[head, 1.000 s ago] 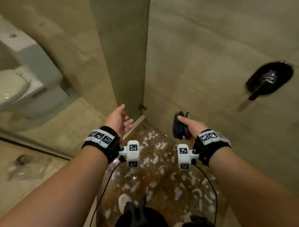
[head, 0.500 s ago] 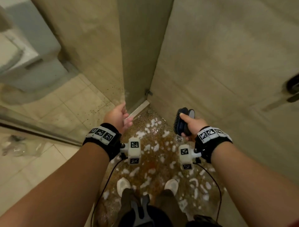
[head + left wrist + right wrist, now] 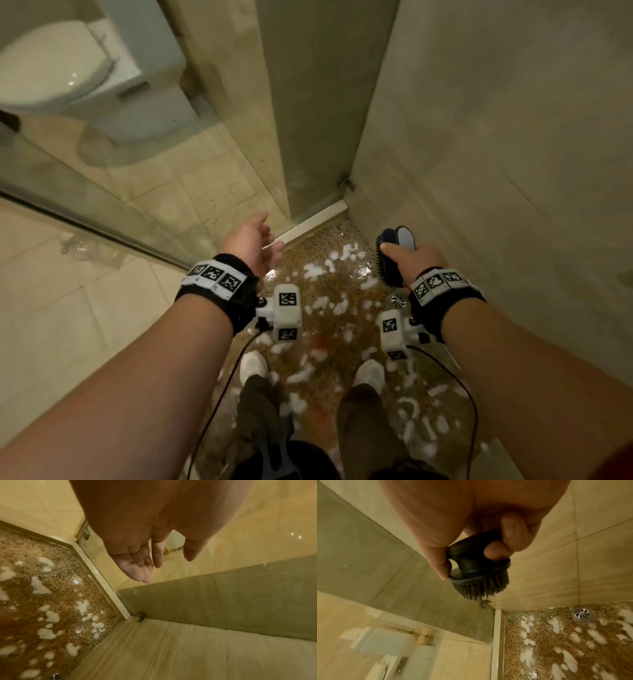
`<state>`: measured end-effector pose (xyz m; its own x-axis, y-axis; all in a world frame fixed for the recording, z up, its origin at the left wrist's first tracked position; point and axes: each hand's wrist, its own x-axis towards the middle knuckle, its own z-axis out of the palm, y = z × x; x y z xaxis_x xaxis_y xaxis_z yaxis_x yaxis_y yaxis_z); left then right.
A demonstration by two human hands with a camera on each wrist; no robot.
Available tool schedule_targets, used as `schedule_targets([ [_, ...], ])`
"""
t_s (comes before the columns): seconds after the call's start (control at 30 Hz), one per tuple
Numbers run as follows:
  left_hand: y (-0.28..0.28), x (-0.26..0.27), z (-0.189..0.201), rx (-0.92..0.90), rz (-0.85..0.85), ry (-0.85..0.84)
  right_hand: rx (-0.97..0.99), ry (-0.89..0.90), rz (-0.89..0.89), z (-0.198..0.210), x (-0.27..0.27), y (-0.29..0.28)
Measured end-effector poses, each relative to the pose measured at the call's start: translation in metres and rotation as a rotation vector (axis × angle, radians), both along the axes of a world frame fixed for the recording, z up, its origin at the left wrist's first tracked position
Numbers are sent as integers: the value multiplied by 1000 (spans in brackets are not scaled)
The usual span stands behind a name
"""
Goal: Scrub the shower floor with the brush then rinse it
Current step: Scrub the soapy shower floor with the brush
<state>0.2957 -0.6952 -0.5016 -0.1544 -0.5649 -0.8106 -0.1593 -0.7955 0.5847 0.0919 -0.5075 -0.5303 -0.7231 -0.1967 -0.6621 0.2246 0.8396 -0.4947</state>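
A round dark scrub brush (image 3: 388, 262) (image 3: 477, 572) is gripped by my right hand (image 3: 416, 262) (image 3: 471, 545), thumb and fingers curled round its knob, bristles turned to the left, well above the floor. The speckled brown shower floor (image 3: 329, 308) (image 3: 56, 588) (image 3: 556, 635) is wet and dotted with white foam patches (image 3: 313, 270). My left hand (image 3: 251, 245) (image 3: 142, 566) hangs empty beside the glass, fingers relaxed and apart. Both hands are held over the far end of the floor.
A round metal drain (image 3: 398, 300) (image 3: 581, 613) sits by the right tiled wall (image 3: 496, 171). A glass panel (image 3: 85, 192) and a pale sill (image 3: 308, 222) bound the floor on the left; a toilet (image 3: 68, 75) stands beyond. My two white shoes (image 3: 252, 363) stand on the wet floor.
The view has tilted down, so the wall tap has left the picture and my feet show. Both hands keep their pose, the right one still holding the brush.
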Motion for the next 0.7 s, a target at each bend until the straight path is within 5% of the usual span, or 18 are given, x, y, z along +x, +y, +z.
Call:
schedule_targets([
  [0.33, 59, -29, -58, 30, 40, -76, 84, 7, 133, -70, -46, 34],
  [0.7, 32, -24, -187, 106, 86, -117, 114, 71, 259, -166, -55, -3],
])
